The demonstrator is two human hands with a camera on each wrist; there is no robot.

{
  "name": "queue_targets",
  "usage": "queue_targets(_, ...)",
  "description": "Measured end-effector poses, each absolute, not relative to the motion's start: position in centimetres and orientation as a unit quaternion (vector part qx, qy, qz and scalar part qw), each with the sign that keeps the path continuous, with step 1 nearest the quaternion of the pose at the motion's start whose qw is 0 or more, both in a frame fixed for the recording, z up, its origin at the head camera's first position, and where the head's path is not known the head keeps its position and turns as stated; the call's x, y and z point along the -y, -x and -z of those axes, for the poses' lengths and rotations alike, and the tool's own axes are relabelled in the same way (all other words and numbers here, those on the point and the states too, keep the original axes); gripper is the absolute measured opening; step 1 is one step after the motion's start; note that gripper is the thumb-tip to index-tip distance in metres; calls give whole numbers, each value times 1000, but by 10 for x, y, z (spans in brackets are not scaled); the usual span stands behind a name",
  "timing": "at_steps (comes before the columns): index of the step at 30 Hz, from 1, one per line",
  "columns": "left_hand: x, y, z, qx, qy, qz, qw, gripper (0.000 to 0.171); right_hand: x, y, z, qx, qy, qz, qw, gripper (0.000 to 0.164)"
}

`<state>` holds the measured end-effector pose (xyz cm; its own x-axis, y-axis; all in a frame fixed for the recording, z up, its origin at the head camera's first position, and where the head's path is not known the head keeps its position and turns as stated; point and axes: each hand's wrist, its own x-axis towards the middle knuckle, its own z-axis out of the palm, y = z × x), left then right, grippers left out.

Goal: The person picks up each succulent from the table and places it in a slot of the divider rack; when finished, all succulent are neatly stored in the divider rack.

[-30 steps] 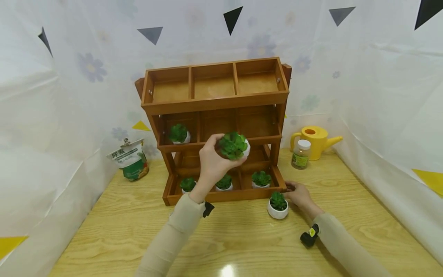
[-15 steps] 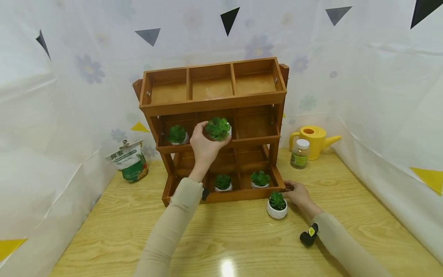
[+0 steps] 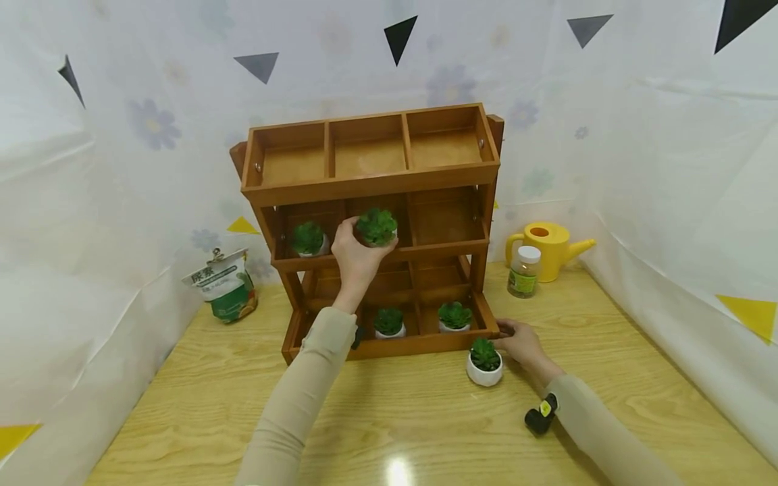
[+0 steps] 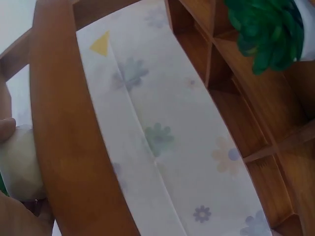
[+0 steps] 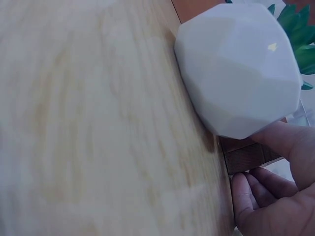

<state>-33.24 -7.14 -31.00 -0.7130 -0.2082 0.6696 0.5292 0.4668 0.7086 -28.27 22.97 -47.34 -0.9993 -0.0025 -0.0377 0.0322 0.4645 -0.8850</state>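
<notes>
My left hand point(image 3: 357, 260) grips a small potted succulent point(image 3: 376, 227) in front of the middle compartment of the shelf's second tier. In the left wrist view its white pot point(image 4: 22, 164) shows between thumb and fingers, beside a wooden board. My right hand point(image 3: 521, 343) holds the lower right front corner of the brown wooden shelf point(image 3: 371, 181), thumb and fingers on either side of it. Just left of that hand, another potted succulent point(image 3: 484, 362) stands upright on the table; its faceted white pot point(image 5: 238, 71) fills much of the right wrist view.
One potted succulent point(image 3: 310, 239) sits in the second tier's left compartment. Two more, a middle succulent point(image 3: 389, 322) and a right succulent point(image 3: 454, 316), stand in the bottom tier. A bag point(image 3: 223, 287) is at left; a jar point(image 3: 524, 272) and yellow watering can point(image 3: 550, 251) are at right.
The left hand has carried its potted succulent leftward and up to the second tier's middle compartment, moving only slightly in the last half second. My right hand stays at the shelf corner.
</notes>
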Motion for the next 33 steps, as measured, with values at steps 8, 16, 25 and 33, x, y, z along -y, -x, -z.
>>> queue_targets(8,76,338,318,783,100,497,361,63,-230,282,476,-859,-2,511,15,58)
queue_targets(16,74,343,317,797,89,490,342,63,-230,284,473,-861,-6,508,15,59)
queue_targets(25,69,342,316,810,71,475,335,64,-230,283,473,-856,-6,517,21,60)
queue_targets(33,66,342,311,830,50,471,295,63,-229,283,472,-858,-14,513,23,60)
